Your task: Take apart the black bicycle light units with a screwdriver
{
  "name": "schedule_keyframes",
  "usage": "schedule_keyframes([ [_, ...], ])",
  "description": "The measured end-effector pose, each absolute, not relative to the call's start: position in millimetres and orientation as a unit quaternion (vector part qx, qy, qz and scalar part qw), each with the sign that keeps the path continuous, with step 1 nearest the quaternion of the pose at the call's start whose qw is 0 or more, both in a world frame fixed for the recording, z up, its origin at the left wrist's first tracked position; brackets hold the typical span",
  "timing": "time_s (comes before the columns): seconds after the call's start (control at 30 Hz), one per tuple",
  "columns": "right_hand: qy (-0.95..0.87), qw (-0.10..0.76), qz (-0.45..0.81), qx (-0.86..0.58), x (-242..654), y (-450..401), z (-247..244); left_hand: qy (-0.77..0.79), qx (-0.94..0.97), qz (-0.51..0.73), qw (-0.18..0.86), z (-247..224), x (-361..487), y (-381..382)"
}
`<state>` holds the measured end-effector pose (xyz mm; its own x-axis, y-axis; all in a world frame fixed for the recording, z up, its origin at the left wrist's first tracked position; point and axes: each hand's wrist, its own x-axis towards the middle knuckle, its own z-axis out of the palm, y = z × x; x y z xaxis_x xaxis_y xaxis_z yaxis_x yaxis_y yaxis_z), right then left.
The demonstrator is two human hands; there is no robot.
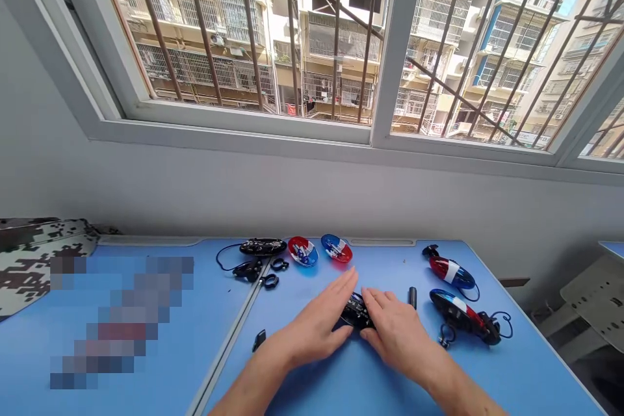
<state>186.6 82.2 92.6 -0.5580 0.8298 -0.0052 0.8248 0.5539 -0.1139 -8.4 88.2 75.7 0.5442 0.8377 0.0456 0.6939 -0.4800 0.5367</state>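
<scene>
A black oval casing (357, 312) with small pale details inside lies low over the blue table, partly covered by both hands. My left hand (322, 313) presses against its left side, fingers straight and together, thumb at the near edge. From the other side my right hand (394, 328) holds it, fingertips on its top right and thumb at the near edge. Behind my hands sit two oval shells in red, white and clear blue, a left shell (303, 251) and a right shell (336, 249). Just beyond my right hand stands a small black cylinder (412, 298).
A black oval unit (263, 247) with a cable and black ring clamps (270, 281) lie at back left. Two assembled red-white-blue units, a far one (452, 272) and a near one (465, 315), lie right. A small black piece (259, 339) is near my left forearm. Camouflage cloth (43, 260) shows far left.
</scene>
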Motion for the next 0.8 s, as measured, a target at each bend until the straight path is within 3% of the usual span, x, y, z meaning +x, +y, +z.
schedule_keyframes([
  [0.1,-0.901,0.046,0.048,-0.429,185,84,81,0.46,0.84,0.15,0.245,76,-10,91],
  [0.33,-0.856,0.134,-0.012,-0.498,170,77,50,0.506,0.81,0.162,0.25,78,-7,93],
  [0.57,-0.856,0.099,-0.013,-0.507,165,71,52,0.505,0.795,0.147,0.302,86,-4,88],
  [0.8,-0.874,0.062,0.073,-0.476,170,67,68,0.503,0.786,0.142,0.33,82,-3,92],
])
